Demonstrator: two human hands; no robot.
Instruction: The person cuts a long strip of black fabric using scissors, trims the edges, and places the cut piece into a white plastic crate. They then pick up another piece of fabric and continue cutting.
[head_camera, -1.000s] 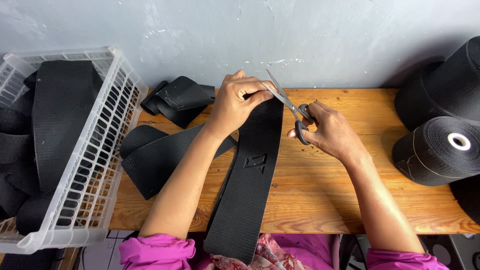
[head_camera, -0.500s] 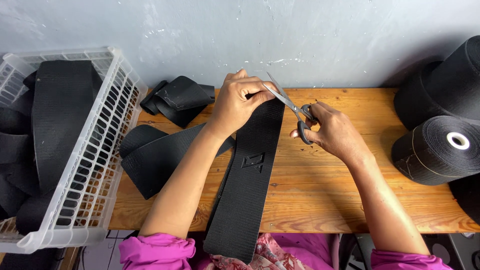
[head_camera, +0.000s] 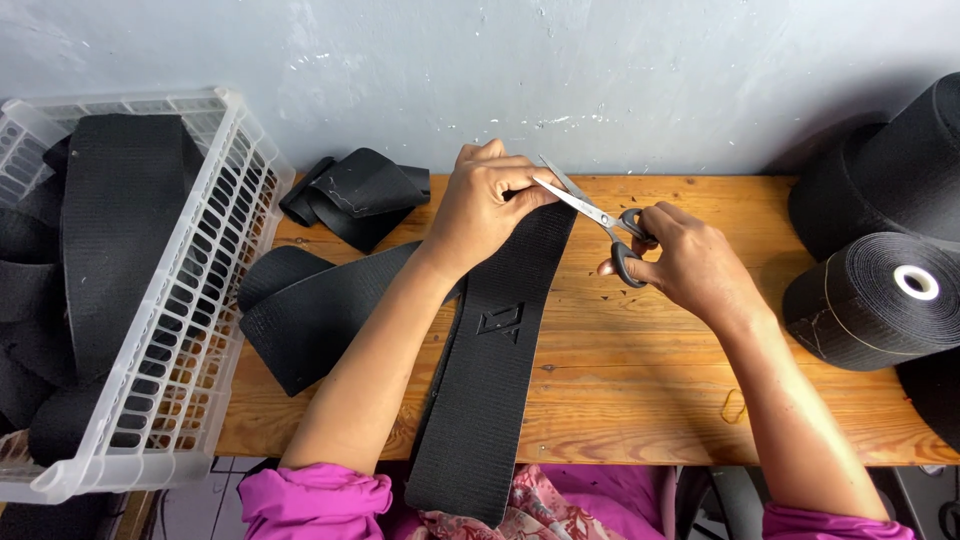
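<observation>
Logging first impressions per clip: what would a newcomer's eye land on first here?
Mid-table, the right hand holds scissors with the blades open at the far end of a wide black strap, which the left hand pinches. The strap runs down the wooden table and off its near edge. A white basket of black bands stands left, big black rolls right.

Left hand pins the black strap end on the wooden table — right hand works scissors at its edge.
</observation>
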